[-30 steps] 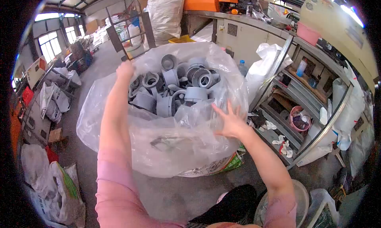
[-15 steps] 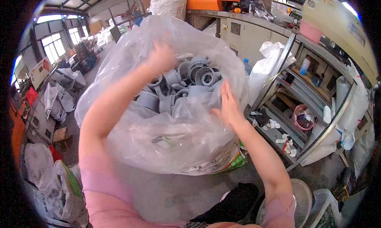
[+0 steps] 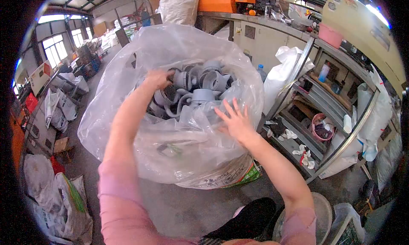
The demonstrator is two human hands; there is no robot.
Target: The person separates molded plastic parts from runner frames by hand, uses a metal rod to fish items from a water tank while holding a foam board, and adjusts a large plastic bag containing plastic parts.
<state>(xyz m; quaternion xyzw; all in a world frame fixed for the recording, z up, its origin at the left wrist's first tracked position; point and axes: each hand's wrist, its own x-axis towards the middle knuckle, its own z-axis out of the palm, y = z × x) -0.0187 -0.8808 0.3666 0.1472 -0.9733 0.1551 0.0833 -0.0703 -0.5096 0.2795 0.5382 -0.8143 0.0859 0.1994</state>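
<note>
Many grey, rounded plastic fittings lie inside a translucent plastic bag; the left hand is among them, far left, its opening and grip unclear; the right hand, fingers spread, holds nothing, near right; pressing folds aside should help.

The grey floor carries a printed sack whose wide clear plastic liner drapes over its sides, grey plastic fittings heaped inside. Whitish sacks sit on the floor at the lower left; a metal rack stands on it to the right.
</note>
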